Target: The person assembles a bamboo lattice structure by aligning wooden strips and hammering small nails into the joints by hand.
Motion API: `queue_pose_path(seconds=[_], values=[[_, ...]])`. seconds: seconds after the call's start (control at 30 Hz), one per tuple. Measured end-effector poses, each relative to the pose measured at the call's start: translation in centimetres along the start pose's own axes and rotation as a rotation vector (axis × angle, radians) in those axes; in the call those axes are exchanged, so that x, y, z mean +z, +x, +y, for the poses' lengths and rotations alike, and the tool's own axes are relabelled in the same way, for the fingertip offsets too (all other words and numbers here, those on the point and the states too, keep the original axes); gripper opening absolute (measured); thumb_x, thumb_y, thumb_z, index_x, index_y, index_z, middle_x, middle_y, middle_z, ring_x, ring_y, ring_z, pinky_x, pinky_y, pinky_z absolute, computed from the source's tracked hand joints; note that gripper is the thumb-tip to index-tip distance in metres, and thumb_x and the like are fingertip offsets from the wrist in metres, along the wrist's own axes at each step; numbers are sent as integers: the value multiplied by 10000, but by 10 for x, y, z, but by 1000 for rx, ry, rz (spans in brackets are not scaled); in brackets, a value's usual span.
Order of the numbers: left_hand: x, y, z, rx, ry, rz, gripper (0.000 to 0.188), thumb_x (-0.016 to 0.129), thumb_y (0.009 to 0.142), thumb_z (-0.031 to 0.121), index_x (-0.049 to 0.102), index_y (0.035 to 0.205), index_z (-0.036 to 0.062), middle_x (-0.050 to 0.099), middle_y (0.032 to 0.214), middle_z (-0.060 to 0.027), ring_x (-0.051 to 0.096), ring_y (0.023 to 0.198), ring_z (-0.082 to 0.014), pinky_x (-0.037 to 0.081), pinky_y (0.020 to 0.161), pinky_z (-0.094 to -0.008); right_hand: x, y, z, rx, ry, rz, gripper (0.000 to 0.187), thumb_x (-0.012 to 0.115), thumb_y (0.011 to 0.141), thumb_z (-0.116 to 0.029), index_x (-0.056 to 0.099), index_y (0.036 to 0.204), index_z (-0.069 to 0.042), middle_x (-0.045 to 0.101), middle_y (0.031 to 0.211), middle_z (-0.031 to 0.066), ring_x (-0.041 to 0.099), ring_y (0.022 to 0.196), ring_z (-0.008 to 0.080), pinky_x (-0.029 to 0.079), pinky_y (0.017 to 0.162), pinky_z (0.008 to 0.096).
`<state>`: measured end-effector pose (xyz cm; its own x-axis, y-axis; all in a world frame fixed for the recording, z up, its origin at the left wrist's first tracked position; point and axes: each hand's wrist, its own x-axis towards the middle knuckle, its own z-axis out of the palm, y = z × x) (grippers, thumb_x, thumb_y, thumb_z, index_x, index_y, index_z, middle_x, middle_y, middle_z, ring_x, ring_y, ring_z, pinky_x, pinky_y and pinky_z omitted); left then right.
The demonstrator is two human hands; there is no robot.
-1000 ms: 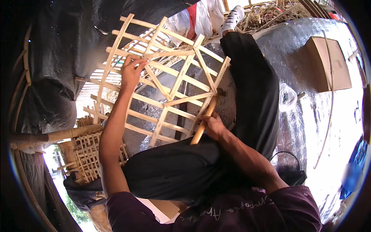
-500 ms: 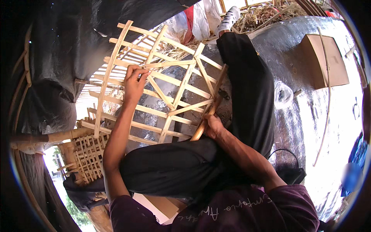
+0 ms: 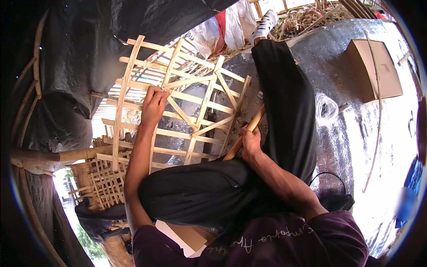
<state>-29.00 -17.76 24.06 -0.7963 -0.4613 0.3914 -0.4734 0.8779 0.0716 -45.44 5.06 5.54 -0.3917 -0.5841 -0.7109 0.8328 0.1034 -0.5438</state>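
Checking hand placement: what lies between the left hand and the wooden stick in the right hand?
In the head view, the pale slatted lattice, then a narrow gap before the stick.

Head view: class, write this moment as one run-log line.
left hand: fingers at wooden lattice | right hand: gripping wooden rod | cardboard box: far right, untouched

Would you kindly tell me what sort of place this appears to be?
Probably a makeshift shelter used as a simple workshop: black plastic sheeting hangs at the left, shiny silver sheeting spreads at the right, and the left hand touches a wooden lattice.
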Motion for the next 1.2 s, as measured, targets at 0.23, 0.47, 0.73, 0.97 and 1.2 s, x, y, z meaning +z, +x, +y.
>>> queue_pose_path(seconds=[0.23,0.47,0.73,0.97,1.2], values=[[-19,13,6,86,-63,-53,177,716,772,-46,639,912,29,520,885,-97,583,731,-253,485,621,-352,56,11,-100,-273,-172,-364,418,481,803,25,477,1209,-72,551,1081,86,656,719,163,433,474,252],[-27,37,9,53,-141,-155,112,714,767,-36,660,859,1,530,872,-86,585,756,-235,487,666,-344,63,71,-148,-354,-444,-661,256,536,825,5,535,1080,-15,562,873,73,620,733,168,536,596,295],[-4,48,-9,101,-201,-318,104,707,772,-29,652,859,-13,551,860,-97,605,789,-257,484,688,-353,23,66,-108,-259,-596,-580,317,542,869,-102,523,1171,-6,548,830,48,517,679,110,451,614,276],[-3,54,-25,76,-244,-358,102,672,793,-47,622,879,-27,552,875,-110,596,809,-248,483,709,-329,25,50,-122,-380,-640,-594,354,530,848,-113,524,1169,36,606,928,104,567,837,177,459,777,317],[32,29,-28,-13,-307,-442,102,700,826,58,631,864,-8,581,888,-100,619,848,-251,486,759,-347,5,52,-102,-294,-705,-526,339,528,816,-77,563,1141,11,598,875,82,550,765,138,463,686,311]])
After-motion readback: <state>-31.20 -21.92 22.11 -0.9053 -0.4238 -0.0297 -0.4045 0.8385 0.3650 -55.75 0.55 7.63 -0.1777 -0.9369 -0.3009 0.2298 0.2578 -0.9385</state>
